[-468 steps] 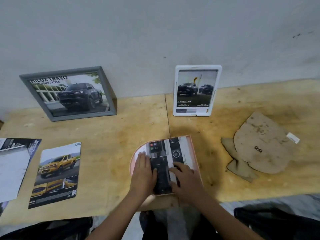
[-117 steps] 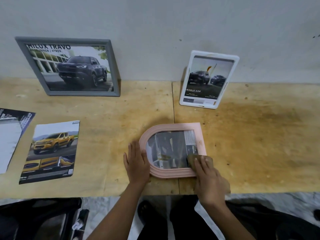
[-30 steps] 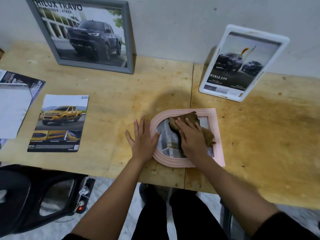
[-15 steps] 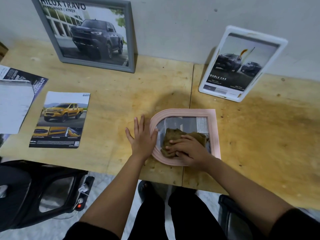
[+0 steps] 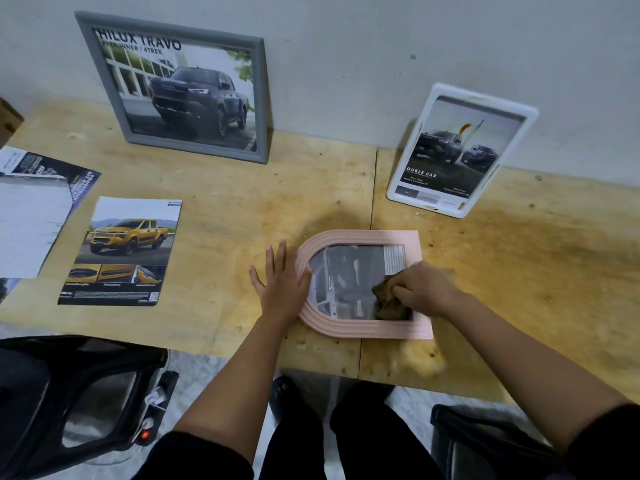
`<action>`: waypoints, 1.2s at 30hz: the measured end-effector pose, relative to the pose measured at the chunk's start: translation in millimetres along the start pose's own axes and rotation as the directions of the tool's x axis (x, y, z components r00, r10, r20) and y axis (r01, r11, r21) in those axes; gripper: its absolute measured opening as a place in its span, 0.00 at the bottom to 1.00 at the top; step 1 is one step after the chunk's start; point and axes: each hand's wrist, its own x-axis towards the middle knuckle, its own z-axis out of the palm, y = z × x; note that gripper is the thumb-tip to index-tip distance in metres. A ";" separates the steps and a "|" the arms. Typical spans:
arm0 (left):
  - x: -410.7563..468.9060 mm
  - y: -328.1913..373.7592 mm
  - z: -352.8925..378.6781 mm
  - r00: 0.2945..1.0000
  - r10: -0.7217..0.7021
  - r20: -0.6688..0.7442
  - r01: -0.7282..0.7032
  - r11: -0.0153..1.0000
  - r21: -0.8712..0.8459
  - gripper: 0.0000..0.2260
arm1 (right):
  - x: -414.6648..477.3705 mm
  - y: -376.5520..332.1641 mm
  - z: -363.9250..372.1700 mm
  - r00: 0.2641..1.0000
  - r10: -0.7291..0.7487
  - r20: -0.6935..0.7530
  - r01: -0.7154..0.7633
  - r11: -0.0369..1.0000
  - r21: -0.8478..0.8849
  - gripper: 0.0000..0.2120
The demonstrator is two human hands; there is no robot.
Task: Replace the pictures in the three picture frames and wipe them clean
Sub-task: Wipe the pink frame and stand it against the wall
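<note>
A pink arched picture frame (image 5: 360, 329) lies flat near the wooden table's front edge, glass side up with a grey picture inside. My left hand (image 5: 278, 289) lies flat with straight fingers against the frame's rounded left end. My right hand (image 5: 424, 289) grips a bunched brown cloth (image 5: 386, 299) on the right part of the glass. A grey frame (image 5: 180, 88) with a dark pickup picture leans on the wall at the back left. A white frame (image 5: 460, 150) with a dark truck picture leans at the back right.
A loose print of a yellow pickup (image 5: 124, 251) lies left of my hands, with more sheets (image 5: 31, 209) at the table's left edge. The wooden table (image 5: 519, 271) ends just in front of me. A black object (image 5: 76, 403) sits on the floor at lower left.
My right hand has slid the cloth from the left-middle of the glass to its right side. My left hand has stayed against the frame's left end.
</note>
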 end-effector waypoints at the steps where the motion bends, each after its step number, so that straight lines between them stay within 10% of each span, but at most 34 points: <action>1: 0.1 0.2 -0.3 1.000 0.001 0.005 -0.001 1.000 0.002 0.24 | -1.4 -2.0 -4.2 0.997 0.077 -0.017 -0.075 0.995 0.066 0.15; 6: 1.3 -2.1 0.7 1.000 0.009 0.010 -0.009 1.000 -0.004 0.24 | 11.5 -46.1 -2.1 0.926 0.160 -0.343 0.016 0.890 0.457 0.14; 20: 4.4 -5.7 3.4 0.999 0.019 0.036 -0.018 1.000 -0.018 0.24 | -10.3 -34.6 21.0 0.994 -0.108 0.001 0.105 0.969 0.225 0.07; 26: 4.1 -4.2 2.0 0.999 0.019 0.044 -0.018 0.999 -0.030 0.23 | -3.1 -19.7 5.2 0.971 0.155 0.181 -0.204 0.933 0.296 0.12; 31: 4.7 -4.7 3.1 1.000 0.014 0.024 -0.014 1.000 -0.026 0.23 | -17.7 11.0 -36.0 0.816 0.565 -0.126 -0.184 0.460 0.868 0.13; 33: 4.8 -4.5 4.9 1.000 0.011 0.019 -0.011 1.000 -0.016 0.23 | -15.4 23.4 -42.0 0.713 0.657 -0.245 -0.148 0.483 0.863 0.12; 36: 3.4 -5.3 6.7 1.000 0.012 0.004 -0.012 1.000 -0.006 0.23 | -4.2 28.1 -31.4 0.781 0.560 -0.275 -0.239 0.676 0.697 0.11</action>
